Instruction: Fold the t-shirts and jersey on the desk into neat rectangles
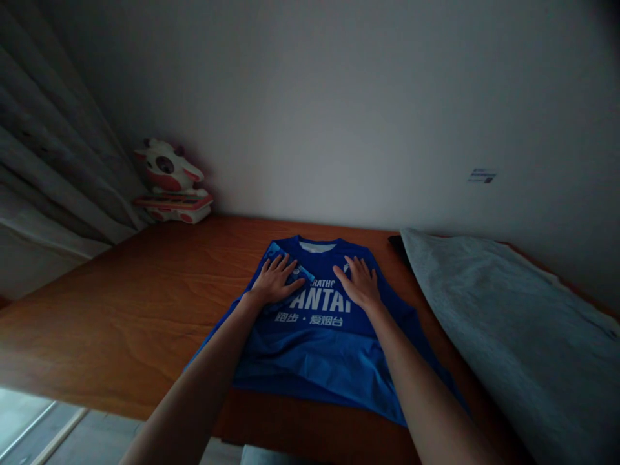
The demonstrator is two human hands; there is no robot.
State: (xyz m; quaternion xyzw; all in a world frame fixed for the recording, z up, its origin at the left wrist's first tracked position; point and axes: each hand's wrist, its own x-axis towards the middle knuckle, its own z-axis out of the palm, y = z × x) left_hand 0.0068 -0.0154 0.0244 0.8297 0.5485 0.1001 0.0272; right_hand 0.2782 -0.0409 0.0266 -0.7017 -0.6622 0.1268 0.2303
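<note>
A blue long-sleeved shirt (310, 352) with white lettering lies front side up on the wooden table, its collar toward the wall. My left hand (275, 282) rests flat on the chest at the left, fingers spread, over a lighter blue patterned piece (303, 274) whose kind I cannot make out. On the other side of the chest, my right hand (359, 284) lies with fingers apart and covers the end of the lettering. Folds run across the lower part of the shirt, and its sleeves reach down both sides, partly hidden by my forearms.
On the right, a grey cloth (498, 310) covers part of the wooden table (145, 303), with a dark edge beneath it. A cow-shaped toy keyboard (174, 184) stands at the back left, beside a curtain (53, 148). The wall bears a small label (482, 175).
</note>
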